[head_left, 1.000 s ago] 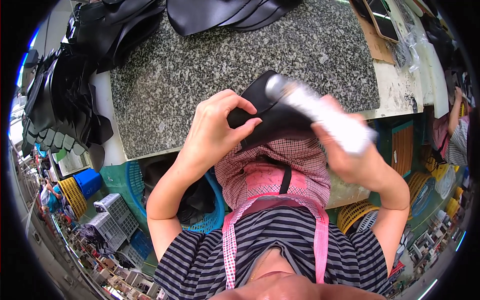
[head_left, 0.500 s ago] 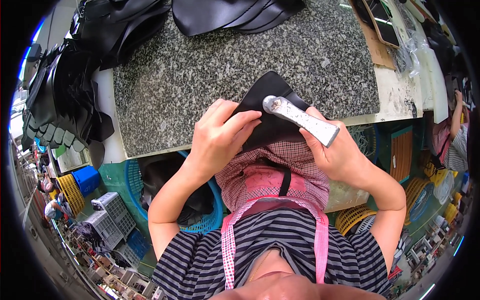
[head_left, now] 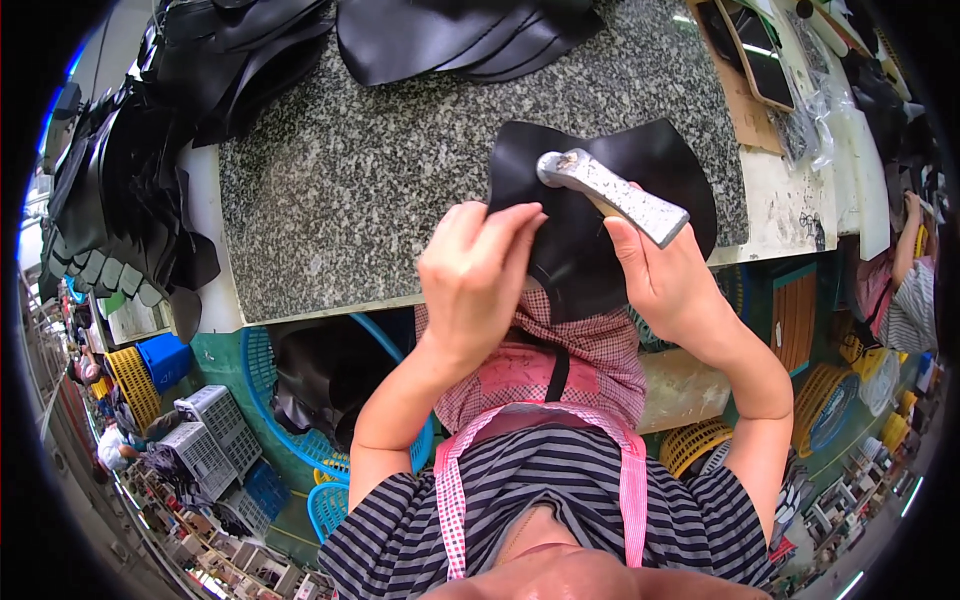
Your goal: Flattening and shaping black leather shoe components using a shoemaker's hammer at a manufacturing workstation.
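A black leather piece (head_left: pixel 585 255) with a curved outline lies at the near edge of the stone-topped bench, partly hanging over it. My left hand (head_left: pixel 472 270) is closed, its thumb and fingers pinching at the leather along its left side. In my right hand (head_left: pixel 675 285) is a hammer (head_left: pixel 622 195) with a worn silver head, its round face on or just above the leather; I cannot tell if they touch. The hammer's handle is mostly hidden behind the head and my fingers.
Stacked black leather pieces (head_left: pixel 460 35) lie along the bench's far side, and more hang at its left (head_left: pixel 120 190). A phone (head_left: pixel 765 60) rests at the far right. Under the bench stands a blue basket (head_left: pixel 262 385) holding dark pieces. Grey crates (head_left: pixel 215 430) stand on the floor at left.
The leather has turned and spread out flatter, extending farther right over the bench. My left hand has moved right along it, and the hammer head has shifted slightly away and right.
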### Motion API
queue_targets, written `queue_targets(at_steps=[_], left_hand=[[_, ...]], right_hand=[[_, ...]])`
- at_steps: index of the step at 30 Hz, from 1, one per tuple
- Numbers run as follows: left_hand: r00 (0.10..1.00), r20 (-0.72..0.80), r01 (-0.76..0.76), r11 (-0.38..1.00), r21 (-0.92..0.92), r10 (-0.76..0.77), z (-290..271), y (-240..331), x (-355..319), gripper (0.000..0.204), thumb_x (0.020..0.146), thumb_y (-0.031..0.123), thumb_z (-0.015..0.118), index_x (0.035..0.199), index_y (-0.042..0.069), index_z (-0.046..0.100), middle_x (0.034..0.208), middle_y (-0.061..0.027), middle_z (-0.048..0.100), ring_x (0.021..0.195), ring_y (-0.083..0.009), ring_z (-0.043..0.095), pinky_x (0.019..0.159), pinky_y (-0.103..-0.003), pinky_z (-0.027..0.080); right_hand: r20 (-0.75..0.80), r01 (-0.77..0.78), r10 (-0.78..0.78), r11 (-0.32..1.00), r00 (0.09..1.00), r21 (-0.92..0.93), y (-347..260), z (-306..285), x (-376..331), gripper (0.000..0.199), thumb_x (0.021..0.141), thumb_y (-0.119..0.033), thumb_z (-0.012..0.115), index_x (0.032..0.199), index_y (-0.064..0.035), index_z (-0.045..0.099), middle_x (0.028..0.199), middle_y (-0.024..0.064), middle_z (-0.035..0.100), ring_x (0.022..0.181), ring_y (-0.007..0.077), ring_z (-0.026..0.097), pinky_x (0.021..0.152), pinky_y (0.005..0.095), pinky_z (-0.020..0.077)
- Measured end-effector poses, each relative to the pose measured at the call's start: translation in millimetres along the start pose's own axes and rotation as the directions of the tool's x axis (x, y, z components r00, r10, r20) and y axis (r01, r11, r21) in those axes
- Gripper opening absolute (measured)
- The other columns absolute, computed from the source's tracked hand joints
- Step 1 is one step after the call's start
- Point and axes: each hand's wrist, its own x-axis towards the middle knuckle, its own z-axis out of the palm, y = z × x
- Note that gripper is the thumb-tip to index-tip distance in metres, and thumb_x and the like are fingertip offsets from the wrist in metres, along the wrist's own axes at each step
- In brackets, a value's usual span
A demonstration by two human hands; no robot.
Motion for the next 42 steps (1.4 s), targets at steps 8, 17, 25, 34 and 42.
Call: queue_targets(at_steps=[8,17,25,34,42], left_hand=[[0.957,0.186,0.254,0.953,-0.164,-0.223,-18.0,-1.2,8.2,0.012,0.086,0.004,0.078,0.098,0.005,0.076,0.083,-0.0097,0.070,0.069,-0.0248,0.067,0.061,-0.034,0.050],[0.998,-0.043,-0.033,0.997,0.067,0.036,7.5,-4.0,-15.9,0.021,0.085,0.003,0.078,0.105,0.007,0.073,0.089,-0.0113,0.061,0.079,-0.0312,0.061,0.068,-0.041,0.051],[0.989,0.035,0.144,0.985,-0.095,-0.141,-10.6,-4.7,-7.2,0.025,0.079,0.005,0.084,0.103,0.009,0.080,0.076,-0.0069,0.059,0.061,-0.0179,0.057,0.054,-0.031,0.044],[0.941,0.164,0.309,0.949,-0.069,-0.295,-21.3,4.7,7.9,0.020,0.081,0.011,0.086,0.099,0.006,0.079,0.079,-0.0059,0.067,0.062,-0.0152,0.056,0.055,-0.030,0.042],[0.937,0.190,0.310,0.948,-0.068,-0.292,-22.7,1.3,9.3,0.020,0.081,0.014,0.085,0.096,0.004,0.076,0.087,-0.0112,0.072,0.074,-0.0263,0.070,0.065,-0.035,0.053]], right_hand=[[-0.008,0.046,-0.046,0.998,0.999,0.035,6.2,-0.8,-1.0,0.017,0.105,-0.012,0.050,0.105,0.0039,0.054,0.080,0.0246,0.057,0.071,0.0484,0.062,0.061,0.0534,0.0473],[0.200,-0.271,0.257,0.962,0.945,0.044,-11.8,-11.7,-0.8,0.030,0.108,-0.016,0.055,0.124,0.0080,0.063,0.087,0.0217,0.066,0.076,0.0290,0.062,0.088,0.0360,0.0523],[0.121,-0.090,0.093,0.995,0.988,-0.035,0.0,-6.2,-3.9,0.032,0.109,-0.018,0.053,0.124,0.0073,0.064,0.100,0.0233,0.070,0.091,0.0369,0.069,0.097,0.0399,0.0506],[0.093,-0.017,0.012,0.998,0.996,0.061,-4.8,-11.7,3.3,0.014,0.102,-0.008,0.053,0.109,0.0038,0.053,0.072,0.0245,0.057,0.072,0.0467,0.064,0.060,0.0501,0.0477],[-0.005,0.261,-0.261,0.965,0.965,0.007,-30.4,-26.2,0.1,0.019,0.094,0.001,0.054,0.112,0.0033,0.054,0.079,0.0211,0.062,0.072,0.0464,0.065,0.061,0.0446,0.0510]])
